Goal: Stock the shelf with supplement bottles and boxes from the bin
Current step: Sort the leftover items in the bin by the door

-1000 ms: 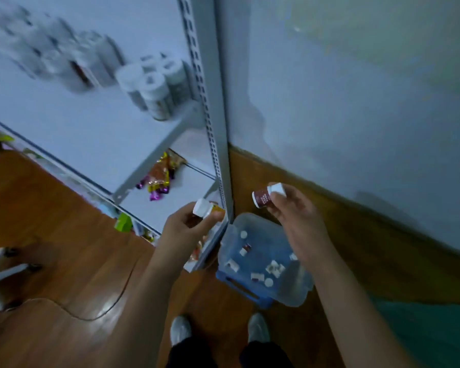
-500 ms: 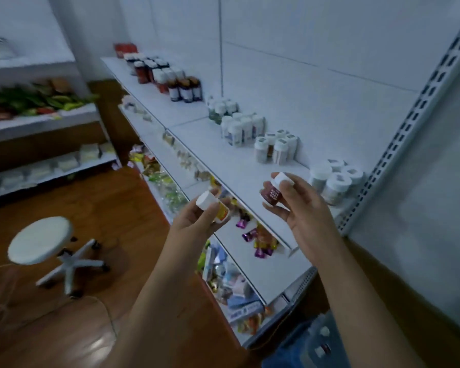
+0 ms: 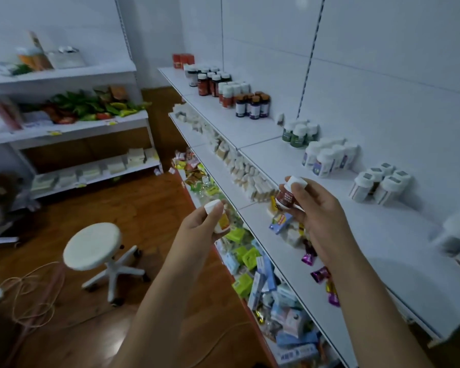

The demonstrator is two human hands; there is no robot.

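My right hand (image 3: 316, 216) grips a small brown-labelled bottle (image 3: 286, 197) with a white cap, held tilted just in front of the white top shelf (image 3: 356, 235). My left hand (image 3: 199, 227) holds a small white-capped bottle with an orange-yellow label (image 3: 219, 217), out over the aisle, left of the shelf edge. Groups of supplement bottles stand along the shelf: white ones (image 3: 380, 184) to the right of my right hand, more white ones (image 3: 327, 156), green ones (image 3: 299, 132), and dark ones (image 3: 252, 104) farther back. The bin is out of view.
Lower shelves hold small boxes and wrapped sweets (image 3: 260, 266). A white round stool (image 3: 92, 245) stands on the wooden floor at left, with a cable (image 3: 32, 293) lying near it. Another shelf unit (image 3: 72, 123) with packets stands at the back left.
My view has swung up from the bin on the floor to the shelf. Both hands have kept their bottles and risen to top-shelf height; the right one is now closer to the shelf.
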